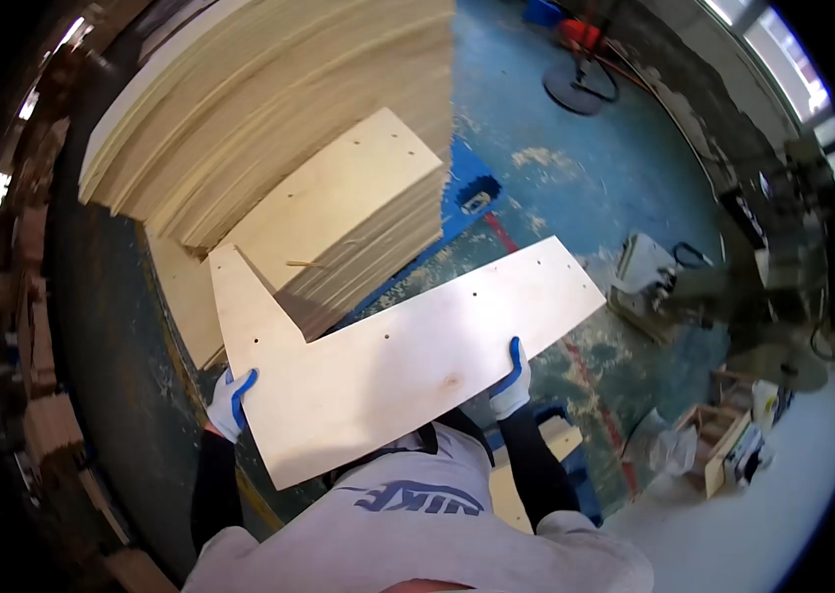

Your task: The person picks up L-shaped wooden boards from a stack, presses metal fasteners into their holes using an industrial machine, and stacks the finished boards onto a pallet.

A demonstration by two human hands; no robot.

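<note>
An L-shaped plywood panel (388, 376) with several small drilled holes is held up in front of my body. My left hand (230, 403), in a white and blue work glove, grips its left edge, with the thumb on the top face. On the near right edge my right hand (510, 381), gloved the same way, is closed, thumb also on top. The fingers under the panel are hidden. Just beyond it stands a stack of similar panels (358, 183), partly covered by the one I hold.
A tall stack of plywood sheets (269, 79) rises behind at the left. A machine (773, 306) stands at the right, near a wooden box (714, 435) with plastic bags. A round-based stand (576, 89) is on the blue floor (506, 69). Wood pieces (556, 440) lie beside me.
</note>
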